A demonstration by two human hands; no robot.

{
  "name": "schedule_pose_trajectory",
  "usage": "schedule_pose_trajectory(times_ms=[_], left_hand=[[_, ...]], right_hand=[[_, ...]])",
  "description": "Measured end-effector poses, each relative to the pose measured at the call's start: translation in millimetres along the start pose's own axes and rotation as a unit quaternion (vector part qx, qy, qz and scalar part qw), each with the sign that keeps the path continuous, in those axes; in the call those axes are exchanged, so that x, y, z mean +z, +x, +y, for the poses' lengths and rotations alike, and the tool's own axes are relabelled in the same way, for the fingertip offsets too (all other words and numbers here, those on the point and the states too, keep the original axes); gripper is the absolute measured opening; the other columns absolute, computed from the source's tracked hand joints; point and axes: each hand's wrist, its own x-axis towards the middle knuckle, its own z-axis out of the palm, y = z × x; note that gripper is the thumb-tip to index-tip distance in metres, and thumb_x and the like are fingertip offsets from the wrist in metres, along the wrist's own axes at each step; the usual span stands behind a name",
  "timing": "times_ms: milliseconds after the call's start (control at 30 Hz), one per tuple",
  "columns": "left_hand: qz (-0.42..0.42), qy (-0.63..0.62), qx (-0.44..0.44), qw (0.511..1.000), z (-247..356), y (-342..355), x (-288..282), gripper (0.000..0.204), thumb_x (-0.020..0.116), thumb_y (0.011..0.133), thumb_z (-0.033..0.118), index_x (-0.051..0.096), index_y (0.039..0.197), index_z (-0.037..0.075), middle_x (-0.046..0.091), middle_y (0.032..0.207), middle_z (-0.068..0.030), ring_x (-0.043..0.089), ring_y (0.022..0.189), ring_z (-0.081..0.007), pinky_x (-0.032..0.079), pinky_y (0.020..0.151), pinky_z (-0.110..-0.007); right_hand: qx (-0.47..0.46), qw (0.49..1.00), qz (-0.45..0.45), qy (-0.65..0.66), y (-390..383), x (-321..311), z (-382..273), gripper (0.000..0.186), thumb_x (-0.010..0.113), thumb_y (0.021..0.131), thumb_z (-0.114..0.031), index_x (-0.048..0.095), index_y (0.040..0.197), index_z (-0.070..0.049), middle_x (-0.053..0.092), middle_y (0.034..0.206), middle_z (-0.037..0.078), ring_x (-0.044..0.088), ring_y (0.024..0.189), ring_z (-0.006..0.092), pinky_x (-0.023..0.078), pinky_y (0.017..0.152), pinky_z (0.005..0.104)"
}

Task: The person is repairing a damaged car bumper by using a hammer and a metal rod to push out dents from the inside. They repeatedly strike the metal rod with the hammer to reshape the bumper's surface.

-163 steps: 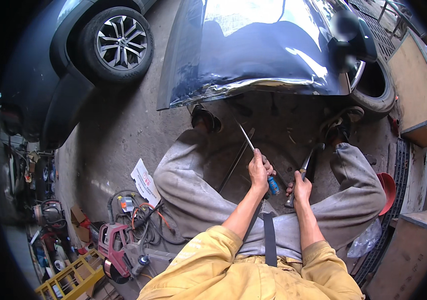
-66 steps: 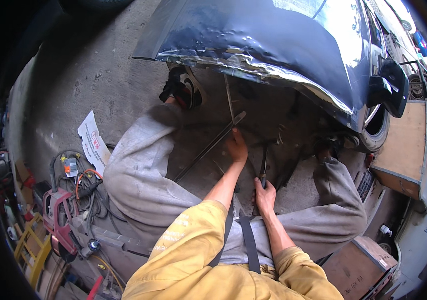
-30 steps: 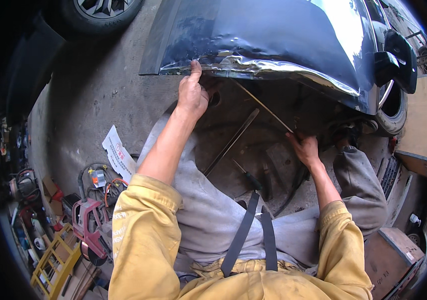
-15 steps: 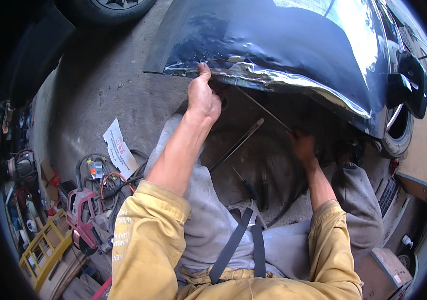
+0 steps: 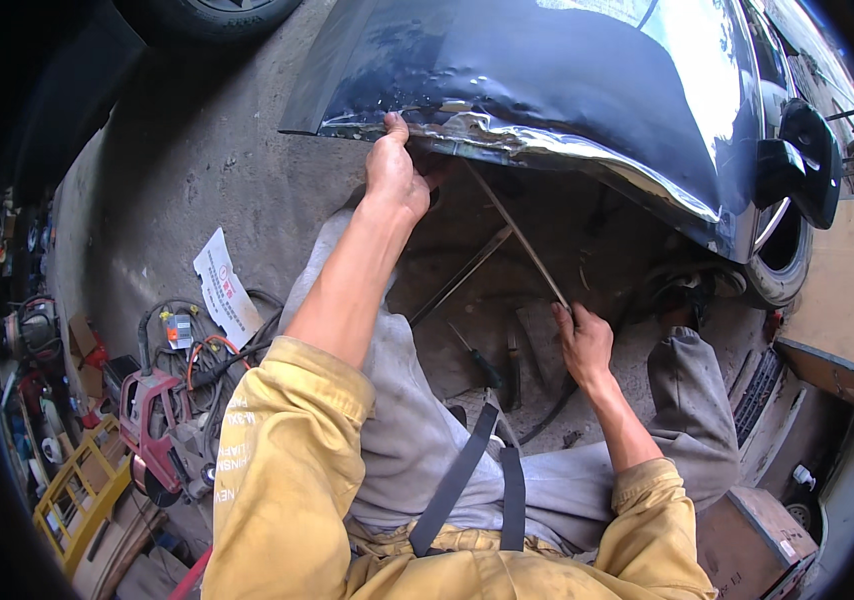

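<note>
A dark blue car body panel [image 5: 547, 80] fills the far side, its near edge creased, dented and torn. My left hand [image 5: 395, 180] is closed on this edge toward its left end, thumb on top and fingers hidden beneath. In my right hand [image 5: 587, 345] I grip the near end of a long thin metal rod [image 5: 519, 235]. The rod slants away to the left, and its far end disappears under the panel's edge. Below it on the floor lie another long bar [image 5: 459, 278] and a screwdriver [image 5: 485, 368] with a dark handle.
Cables and a red power tool [image 5: 150, 405] lie at the left, beside a white printed sheet [image 5: 227, 290] and a yellow rack-like frame [image 5: 77, 495]. A side mirror [image 5: 802, 165] juts out at the right. Wooden boxes [image 5: 827, 290] stand by the right edge.
My right hand has come nearer to me and slightly left, swinging the rod's near end with it, so the rod now stands steeper. My left hand keeps its hold on the panel edge.
</note>
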Motion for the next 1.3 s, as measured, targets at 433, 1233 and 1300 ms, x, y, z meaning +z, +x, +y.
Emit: schedule_pose_trajectory(times_ms=[433, 1233, 1300], left_hand=[[0.036, -0.071, 0.041, 0.996, -11.6, 10.2, 3.8, 0.039, 0.042, 0.103, 0.043, 0.052, 0.116, 0.007, 0.059, 0.12, -0.013, 0.059, 0.11, -0.0314, 0.049, 0.097, -0.059], [0.06, -0.103, 0.088, 0.989, -22.7, 34.8, -10.4, 0.05, 0.055, 0.101, 0.034, 0.05, 0.132, -0.004, 0.048, 0.141, -0.0091, 0.043, 0.128, -0.0146, 0.027, 0.114, -0.034], [0.061, -0.108, 0.087, 0.989, -25.3, 35.1, -12.1, 0.051, 0.055, 0.101, 0.034, 0.049, 0.134, -0.004, 0.048, 0.142, -0.008, 0.041, 0.13, -0.0135, 0.024, 0.115, -0.033]], right_hand=[[-0.097, 0.984, 0.069, -0.135, 34.8, -38.5, 10.4, 0.044, 0.068, 0.089, -0.04, 0.056, 0.066, -0.005, 0.059, 0.061, 0.02, 0.06, 0.056, 0.0409, 0.046, 0.05, 0.0484], [-0.261, 0.932, 0.157, -0.197, 91.6, -21.3, 72.5, 0.036, 0.074, 0.083, -0.041, 0.063, 0.071, -0.009, 0.062, 0.063, 0.012, 0.062, 0.056, 0.0332, 0.048, 0.048, 0.043], [-0.279, 0.922, 0.175, -0.204, 96.9, -16.5, 76.5, 0.037, 0.074, 0.083, -0.042, 0.063, 0.071, -0.009, 0.062, 0.064, 0.012, 0.063, 0.056, 0.0329, 0.048, 0.048, 0.0428]])
